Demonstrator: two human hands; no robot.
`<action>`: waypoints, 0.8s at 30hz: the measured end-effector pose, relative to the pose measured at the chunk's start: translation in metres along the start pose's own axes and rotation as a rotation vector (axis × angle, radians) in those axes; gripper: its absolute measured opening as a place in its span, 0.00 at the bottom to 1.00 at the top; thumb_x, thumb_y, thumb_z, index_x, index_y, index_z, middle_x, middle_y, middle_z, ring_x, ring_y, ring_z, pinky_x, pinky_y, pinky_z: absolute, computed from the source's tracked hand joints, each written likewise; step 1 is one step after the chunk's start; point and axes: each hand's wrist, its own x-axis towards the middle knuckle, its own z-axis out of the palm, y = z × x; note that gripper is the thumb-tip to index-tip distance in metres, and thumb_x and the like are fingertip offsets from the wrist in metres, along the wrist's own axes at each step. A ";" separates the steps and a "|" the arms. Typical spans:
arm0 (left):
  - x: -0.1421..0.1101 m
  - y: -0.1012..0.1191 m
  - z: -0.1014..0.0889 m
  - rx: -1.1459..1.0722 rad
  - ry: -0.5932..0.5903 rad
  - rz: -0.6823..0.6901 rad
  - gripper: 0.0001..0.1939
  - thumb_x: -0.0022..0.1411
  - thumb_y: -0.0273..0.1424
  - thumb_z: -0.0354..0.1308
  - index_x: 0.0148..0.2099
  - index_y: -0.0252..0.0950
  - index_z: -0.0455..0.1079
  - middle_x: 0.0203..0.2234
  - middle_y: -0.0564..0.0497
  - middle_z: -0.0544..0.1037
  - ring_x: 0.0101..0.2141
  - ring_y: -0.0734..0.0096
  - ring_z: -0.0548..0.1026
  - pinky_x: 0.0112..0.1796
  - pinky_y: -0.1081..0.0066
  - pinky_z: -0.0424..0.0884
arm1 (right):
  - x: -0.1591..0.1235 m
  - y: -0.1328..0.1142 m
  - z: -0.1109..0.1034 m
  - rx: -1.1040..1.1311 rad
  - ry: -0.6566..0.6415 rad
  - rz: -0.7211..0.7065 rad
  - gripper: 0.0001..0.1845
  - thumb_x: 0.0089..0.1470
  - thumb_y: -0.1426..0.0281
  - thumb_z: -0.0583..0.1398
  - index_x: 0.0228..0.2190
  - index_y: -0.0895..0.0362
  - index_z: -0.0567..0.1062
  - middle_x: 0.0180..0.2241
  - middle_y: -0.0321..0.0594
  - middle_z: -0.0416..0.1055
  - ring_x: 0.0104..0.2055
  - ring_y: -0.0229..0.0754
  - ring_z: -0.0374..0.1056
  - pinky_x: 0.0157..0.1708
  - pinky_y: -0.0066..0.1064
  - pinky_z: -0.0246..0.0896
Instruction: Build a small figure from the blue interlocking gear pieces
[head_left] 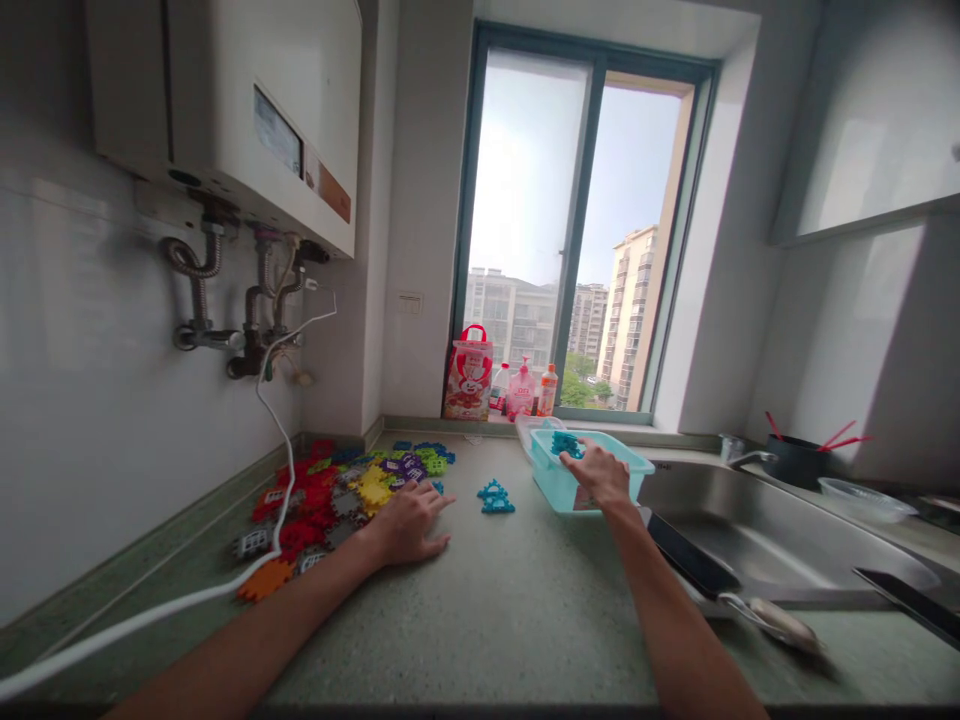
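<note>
My left hand (409, 520) rests flat on the green countertop, fingers spread, at the edge of a pile of coloured plastic puzzle pieces (341, 495). My right hand (600, 472) reaches over the near rim of a light blue plastic bin (555, 478) and its fingers curl around a blue piece (568, 444) at the bin's opening. A small group of blue pieces (496, 496) lies on the counter between the hands.
A steel sink (757, 535) with a black-handled utensil (712, 575) lies right of the bin. A white cable (225, 585) runs across the counter's left. Bottles and a red bag (469, 385) stand on the windowsill. A water heater (240, 110) hangs above left.
</note>
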 end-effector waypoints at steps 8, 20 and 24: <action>0.002 -0.001 0.004 -0.008 0.036 0.028 0.29 0.64 0.40 0.61 0.66 0.42 0.68 0.51 0.46 0.81 0.53 0.53 0.75 0.57 0.55 0.67 | -0.007 -0.004 -0.002 0.061 0.313 -0.241 0.27 0.62 0.55 0.59 0.56 0.58 0.77 0.52 0.57 0.78 0.57 0.63 0.70 0.59 0.56 0.59; 0.003 0.003 0.000 0.033 0.015 -0.014 0.27 0.63 0.44 0.62 0.62 0.41 0.72 0.50 0.45 0.80 0.53 0.52 0.74 0.56 0.55 0.67 | -0.070 -0.072 0.102 0.194 -0.322 -0.698 0.41 0.59 0.49 0.64 0.67 0.53 0.67 0.68 0.57 0.63 0.67 0.60 0.64 0.63 0.50 0.60; 0.002 0.003 -0.002 0.024 0.011 -0.012 0.27 0.63 0.45 0.62 0.61 0.41 0.72 0.50 0.45 0.80 0.52 0.53 0.74 0.57 0.55 0.67 | -0.062 -0.066 0.109 0.270 -0.346 -0.782 0.32 0.63 0.58 0.61 0.65 0.55 0.69 0.60 0.53 0.73 0.60 0.54 0.71 0.62 0.44 0.64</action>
